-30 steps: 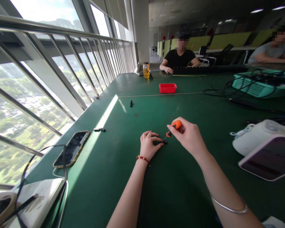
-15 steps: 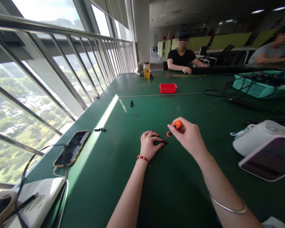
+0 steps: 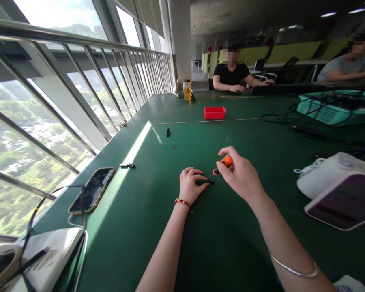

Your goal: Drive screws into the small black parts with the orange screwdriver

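My left hand [image 3: 190, 185] rests on the green table [image 3: 158, 211], fingers curled and pinching a small black part [image 3: 209, 181] against the surface. My right hand [image 3: 241, 174] grips a small screwdriver with an orange handle [image 3: 226, 162]; its thin tip slants down onto the black part. The index finger lies over the top of the handle.
A phone [image 3: 92, 190] lies at the left, with two small black pieces [image 3: 127, 165] [image 3: 168, 132] further up. A red tray [image 3: 214, 112] and a jar [image 3: 187, 89] stand farther away. A white device [image 3: 337, 187] sits at the right, cables and a teal unit [image 3: 331, 109] behind. Two people sit at the far end.
My right hand's fingers have shifted round the orange handle, covering more of it. The person in black at the far end moved their arms. My left hand stays put.
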{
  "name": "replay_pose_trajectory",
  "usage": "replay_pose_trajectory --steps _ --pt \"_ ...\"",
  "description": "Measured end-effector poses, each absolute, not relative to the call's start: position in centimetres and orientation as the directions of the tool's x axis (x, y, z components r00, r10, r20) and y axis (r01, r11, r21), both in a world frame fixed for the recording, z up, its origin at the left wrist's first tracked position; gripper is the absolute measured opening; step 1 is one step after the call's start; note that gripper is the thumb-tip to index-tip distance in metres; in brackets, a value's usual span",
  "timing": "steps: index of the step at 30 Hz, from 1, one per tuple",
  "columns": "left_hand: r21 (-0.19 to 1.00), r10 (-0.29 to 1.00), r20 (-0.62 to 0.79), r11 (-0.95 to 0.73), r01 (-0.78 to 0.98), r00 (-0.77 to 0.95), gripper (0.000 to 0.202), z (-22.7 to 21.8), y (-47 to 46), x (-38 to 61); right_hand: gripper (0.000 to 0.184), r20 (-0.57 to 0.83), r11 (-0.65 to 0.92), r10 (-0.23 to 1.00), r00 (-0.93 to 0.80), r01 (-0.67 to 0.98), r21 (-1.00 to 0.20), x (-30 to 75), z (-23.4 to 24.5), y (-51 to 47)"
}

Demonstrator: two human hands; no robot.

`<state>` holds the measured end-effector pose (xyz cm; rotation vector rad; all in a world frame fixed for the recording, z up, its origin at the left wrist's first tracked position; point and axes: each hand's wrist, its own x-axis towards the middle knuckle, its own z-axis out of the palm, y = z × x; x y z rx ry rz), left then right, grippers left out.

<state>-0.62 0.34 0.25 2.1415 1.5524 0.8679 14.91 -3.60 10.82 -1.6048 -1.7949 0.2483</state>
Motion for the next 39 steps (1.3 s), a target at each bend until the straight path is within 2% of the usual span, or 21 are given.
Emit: replay_pose_trajectory --steps 4,7,10,13,21,27,31,34,36,39 --pt "0.608 0.94 0.273 -0.334 0.721 0.206 0.009 0.25 0.33 -0.59 0.028 0.339 0.167 0.94 0.038 0.815 -0.555 14.94 10.67 -3.54" --pt "0.608 0.938 0.279 -0.34 0.718 0.208 0.009 0.18 0.33 -0.66 0.024 0.353 0.159 0.934 0.058 0.816 -0.556 14.98 10.52 -3.5" --pt "0.604 0.937 0.275 -0.342 0.72 0.214 0.009 0.19 0.3 -0.7 0.033 0.358 0.159 0.931 0.066 0.811 -0.564 14.96 10.47 -3.48" --pt "0.604 0.94 0.269 -0.333 0.724 0.209 0.009 0.27 0.28 -0.64 0.034 0.333 0.119 0.94 0.074 0.843 -0.525 14.91 10.56 -3.52" --pt "0.592 0.935 0.279 -0.347 0.727 0.218 0.009 -0.07 0.46 -0.64 0.012 0.283 0.093 0.958 0.054 0.871 -0.482 14.6 10.87 -3.79" --pt "0.595 0.938 0.271 -0.338 0.729 0.214 0.01 0.07 0.45 -0.68 0.017 0.283 0.095 0.957 0.066 0.85 -0.519 14.86 10.85 -3.72" --pt "0.601 0.938 0.272 -0.339 0.724 0.214 0.01 0.12 0.45 -0.63 0.013 0.311 0.193 0.95 -0.007 0.797 -0.573 15.05 10.94 -3.63" --pt "0.605 0.936 0.281 -0.342 0.719 0.209 0.01 0.03 0.47 -0.59 0.02 0.323 0.225 0.946 -0.026 0.768 -0.6 14.95 10.87 -3.55" --pt "0.606 0.936 0.284 -0.342 0.718 0.207 0.01 -0.01 0.48 -0.58 0.026 0.308 0.198 0.951 -0.011 0.787 -0.585 14.85 10.77 -3.53" --pt "0.605 0.936 0.285 -0.343 0.718 0.207 0.009 0.01 0.47 -0.6 0.024 0.281 0.161 0.96 0.0 0.819 -0.551 14.78 10.68 -3.57"
